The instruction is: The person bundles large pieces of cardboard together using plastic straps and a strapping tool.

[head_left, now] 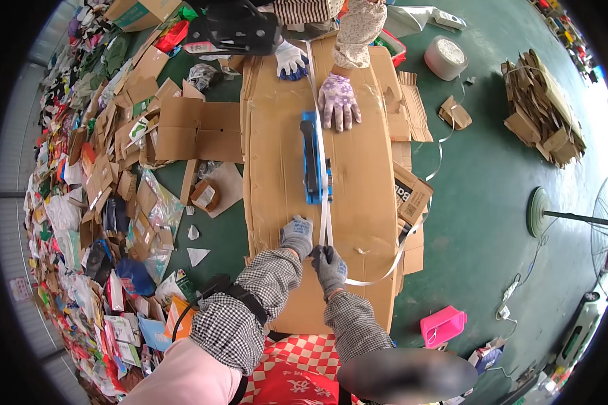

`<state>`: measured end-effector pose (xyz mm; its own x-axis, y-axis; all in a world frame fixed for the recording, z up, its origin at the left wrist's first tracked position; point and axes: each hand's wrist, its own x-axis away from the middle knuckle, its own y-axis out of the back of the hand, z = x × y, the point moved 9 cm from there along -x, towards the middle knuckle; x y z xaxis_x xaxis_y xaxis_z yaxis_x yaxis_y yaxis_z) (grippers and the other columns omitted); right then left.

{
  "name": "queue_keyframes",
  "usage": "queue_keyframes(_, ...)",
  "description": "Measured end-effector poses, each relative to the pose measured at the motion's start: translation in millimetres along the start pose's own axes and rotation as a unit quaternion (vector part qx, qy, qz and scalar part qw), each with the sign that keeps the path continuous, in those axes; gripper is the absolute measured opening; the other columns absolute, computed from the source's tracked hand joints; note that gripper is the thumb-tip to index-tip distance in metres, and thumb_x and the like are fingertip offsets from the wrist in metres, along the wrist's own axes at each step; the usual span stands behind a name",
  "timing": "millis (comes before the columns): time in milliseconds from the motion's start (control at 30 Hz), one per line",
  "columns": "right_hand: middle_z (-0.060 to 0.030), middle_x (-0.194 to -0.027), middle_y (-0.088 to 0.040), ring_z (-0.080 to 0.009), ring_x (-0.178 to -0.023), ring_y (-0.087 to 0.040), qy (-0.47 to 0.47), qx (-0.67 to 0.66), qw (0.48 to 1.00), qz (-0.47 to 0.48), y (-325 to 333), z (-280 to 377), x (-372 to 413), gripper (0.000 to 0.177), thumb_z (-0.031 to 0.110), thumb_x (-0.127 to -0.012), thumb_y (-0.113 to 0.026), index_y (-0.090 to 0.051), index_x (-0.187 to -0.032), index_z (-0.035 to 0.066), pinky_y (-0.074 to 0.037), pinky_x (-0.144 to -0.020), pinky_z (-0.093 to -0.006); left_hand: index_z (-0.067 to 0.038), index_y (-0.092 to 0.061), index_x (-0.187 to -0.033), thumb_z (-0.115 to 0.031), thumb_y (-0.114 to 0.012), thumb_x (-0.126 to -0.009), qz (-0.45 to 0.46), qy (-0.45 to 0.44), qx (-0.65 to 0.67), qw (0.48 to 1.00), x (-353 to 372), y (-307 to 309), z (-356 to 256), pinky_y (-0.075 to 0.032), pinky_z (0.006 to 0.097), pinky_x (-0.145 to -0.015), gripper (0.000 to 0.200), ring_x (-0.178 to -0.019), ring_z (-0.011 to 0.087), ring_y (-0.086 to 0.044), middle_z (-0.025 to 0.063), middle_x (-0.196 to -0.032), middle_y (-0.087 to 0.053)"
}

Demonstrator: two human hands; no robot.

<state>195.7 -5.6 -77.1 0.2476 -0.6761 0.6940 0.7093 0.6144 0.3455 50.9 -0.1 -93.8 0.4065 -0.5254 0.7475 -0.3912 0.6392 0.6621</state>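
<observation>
My right hand (pixel 329 268), in a grey glove, is closed round the white strap (pixel 326 226) near the front of a cardboard stack (pixel 358 223). My left hand (pixel 296 235), also gloved in grey, rests on the cardboard just left of the strap. Its fingers look curled in, and nothing shows in them. Beyond both hands a blue strapping tool (pixel 312 162) lies lengthwise on the stack, with the strap running along its right side. A loose length of strap curves away to the right of my right hand.
Across the stack, a co-worker's white-and-blue glove (pixel 291 62) and floral glove (pixel 339 102) touch the cardboard. Mixed waste (pixel 108 223) is heaped left. On the right are a strap roll (pixel 446 57), a bundled cardboard pile (pixel 544 108), a pink basket (pixel 443 327) and a fan (pixel 538 211).
</observation>
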Motion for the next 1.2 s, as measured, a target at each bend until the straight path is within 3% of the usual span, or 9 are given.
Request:
queue_keyframes(300, -0.0064, -0.065, -0.062, -0.0202, -0.063, -0.061, -0.007, -0.008, 1.000, 0.024, -4.2, -16.6, -4.9, 0.025, 0.033, -0.085, -0.049, -0.060, -0.087, 0.010, -0.045, -0.062, -0.0323, -0.011, -0.051, -0.110, -0.015, -0.070, -0.068, -0.025, 0.005, -0.001, 1.000, 13.1, 4.5, -3.9, -0.053, 0.0399, -0.070, 0.046, -0.095, 0.0286, -0.060, 0.0149, -0.110, -0.052)
queue_keyframes(367, -0.0010, -0.057, -0.055, -0.0081, -0.050, -0.051, 0.010, -0.071, 0.997, 0.008, -0.8, -9.8, 0.5, 0.023, 0.027, -0.087, -0.053, -0.059, -0.082, 0.004, -0.040, -0.048, -0.0235, -0.010, -0.051, -0.110, -0.015, -0.070, -0.068, -0.027, 0.006, -0.003, 1.000, 11.8, 1.0, -3.5, -0.053, 0.0399, -0.071, 0.046, -0.095, 0.0288, -0.060, 0.0152, -0.110, -0.052)
queue_keyframes(467, -0.0059, -0.063, -0.062, -0.0159, -0.058, -0.060, -0.027, -0.091, 0.995, 0.028, -3.1, -10.4, 9.4, 0.021, 0.025, -0.086, -0.051, -0.060, -0.089, 0.007, -0.045, -0.058, -0.0296, -0.010, -0.052, -0.109, -0.015, -0.071, -0.067, -0.033, 0.009, -0.003, 0.999, 14.5, 0.9, -1.0, -0.053, 0.0399, -0.071, 0.046, -0.095, 0.0288, -0.060, 0.0159, -0.110, -0.051)
queue_keyframes(833, -0.0052, -0.060, -0.060, -0.0131, -0.054, -0.057, 0.005, -0.094, 0.996, 0.006, 9.4, 10.1, 13.0, 0.026, 0.032, -0.086, -0.052, -0.059, -0.084, 0.006, -0.044, -0.055, -0.0287, -0.010, -0.050, -0.110, -0.025, -0.074, -0.063, -0.008, 0.004, -0.002, 1.000, 14.4, -0.1, -4.9, -0.052, 0.0403, -0.074, 0.055, -0.098, 0.0310, -0.058, 0.0158, -0.111, -0.052)
queue_keyframes(900, -0.0052, -0.060, -0.060, -0.0131, -0.053, -0.056, 0.007, -0.087, 0.996, 0.008, 10.3, 13.4, 13.3, 0.027, 0.032, -0.086, -0.053, -0.059, -0.084, 0.007, -0.043, -0.055, -0.0286, -0.013, -0.053, -0.107, -0.023, -0.074, -0.065, 0.043, -0.012, -0.012, 0.999, 18.2, -6.1, -7.3, -0.053, 0.0365, -0.071, 0.048, -0.092, 0.0271, -0.061, 0.0123, -0.105, -0.056)
queue_keyframes(1000, -0.0047, -0.059, -0.060, -0.0128, -0.053, -0.056, -0.017, -0.104, 0.994, -0.008, 11.8, 2.0, 14.6, 0.026, 0.033, -0.086, -0.053, -0.059, -0.083, 0.007, -0.043, -0.055, -0.0282, -0.013, -0.051, -0.110, -0.025, -0.074, -0.066, 0.021, -0.011, -0.032, 0.999, 18.5, -3.9, -10.5, -0.053, 0.0353, -0.072, 0.052, -0.094, 0.0268, -0.061, 0.0122, -0.106, -0.055)
queue_keyframes(1133, -0.0051, -0.060, -0.061, -0.0152, -0.055, -0.058, 0.002, -0.126, 0.992, -0.009, 2.5, -4.0, 12.2, 0.026, 0.033, -0.085, -0.052, -0.060, -0.084, 0.008, -0.044, -0.057, -0.0293, -0.012, -0.047, -0.115, -0.036, -0.077, -0.060, 0.018, 0.021, 0.005, 1.000, 22.1, 3.9, -3.5, -0.050, 0.0436, -0.079, 0.067, -0.104, 0.0307, -0.055, 0.0154, -0.117, -0.047)
queue_keyframes(1200, -0.0056, -0.060, -0.061, -0.0166, -0.056, -0.059, 0.006, -0.103, 0.995, -0.010, 6.1, -2.0, 12.7, 0.027, 0.034, -0.085, -0.052, -0.060, -0.084, 0.008, -0.044, -0.058, -0.0301, -0.011, -0.044, -0.117, -0.034, -0.076, -0.061, 0.034, 0.013, 0.008, 0.999, 23.1, 3.1, -6.9, -0.050, 0.0444, -0.079, 0.068, -0.106, 0.0313, -0.053, 0.0157, -0.119, -0.044)
